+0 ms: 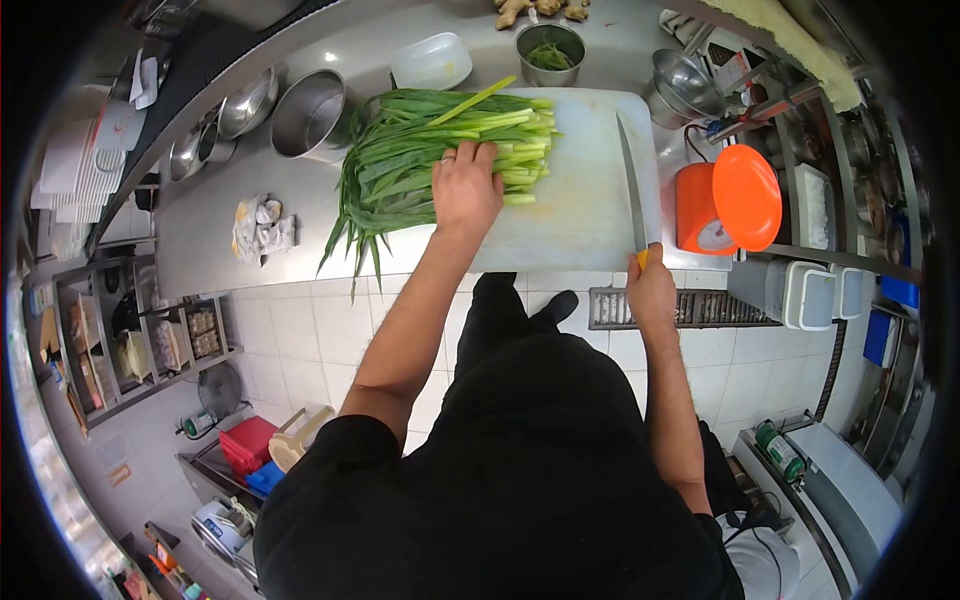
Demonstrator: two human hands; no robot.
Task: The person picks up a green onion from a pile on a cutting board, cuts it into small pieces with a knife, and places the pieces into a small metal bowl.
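A thick bunch of leeks (400, 165) lies across the left part of the white cutting board (590, 190), its green leaves hanging past the counter's front edge. My left hand (467, 190) is on top of the bunch, its fingers curled over the stalks; the fingertips are partly hidden. At the board's right side my right hand (652, 290) is closed around the yellow handle of a long knife (630, 175). The blade points away from me, apart from the leeks. The trimmed pale ends of the stalks face right, toward the blade.
A metal pot (310, 115), a white tray (432, 62) and a small pot with green pieces (550, 55) stand behind the board. An orange scale (700, 210) sits to the right. A crumpled cloth (262, 228) lies left on the steel counter (200, 225).
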